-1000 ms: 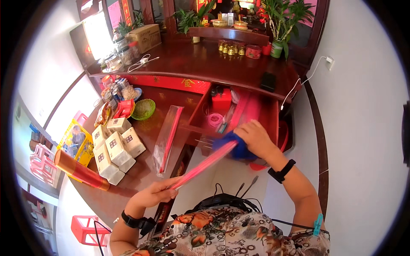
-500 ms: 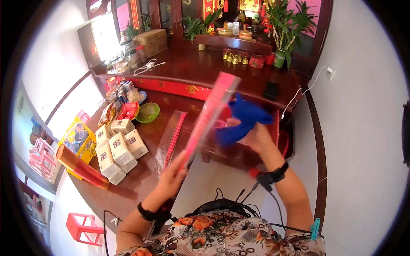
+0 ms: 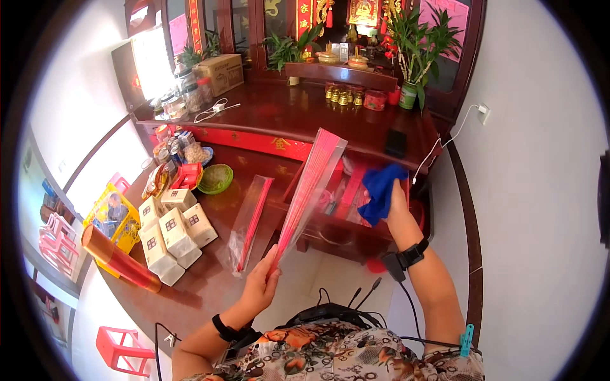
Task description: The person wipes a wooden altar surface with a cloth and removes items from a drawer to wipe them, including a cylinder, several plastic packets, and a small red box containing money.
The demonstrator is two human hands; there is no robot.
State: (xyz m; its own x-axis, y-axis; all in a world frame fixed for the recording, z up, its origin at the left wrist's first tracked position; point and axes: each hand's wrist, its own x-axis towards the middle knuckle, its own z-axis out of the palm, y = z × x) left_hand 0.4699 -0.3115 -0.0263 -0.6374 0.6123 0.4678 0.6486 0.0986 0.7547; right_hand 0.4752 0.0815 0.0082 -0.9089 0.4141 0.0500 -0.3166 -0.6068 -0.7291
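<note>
My left hand (image 3: 259,283) is closed round the lower end of a long clear plastic pack of pink incense sticks (image 3: 310,184), held up at a slant. My right hand (image 3: 398,202) grips a crumpled blue cloth (image 3: 380,190) over the right part of an open drawer (image 3: 346,230). Inside the drawer lie pink and red things (image 3: 349,190), partly hidden by the cloth and the pack. A second, thinner plastic pack of pink sticks (image 3: 254,219) rests on the table to the left of the held one.
White wrapped packs (image 3: 171,232), a green basket (image 3: 216,179) and a red-gold tube (image 3: 121,260) stand on the lower table (image 3: 210,270). On the upper cabinet top are jars, a carton (image 3: 219,73), small gold cups and a potted plant (image 3: 408,95). A white cable hangs at the right wall.
The incense pack has come lower and is steadier. My right hand has moved slightly right and down with the blue cloth, so more of the open drawer shows.
</note>
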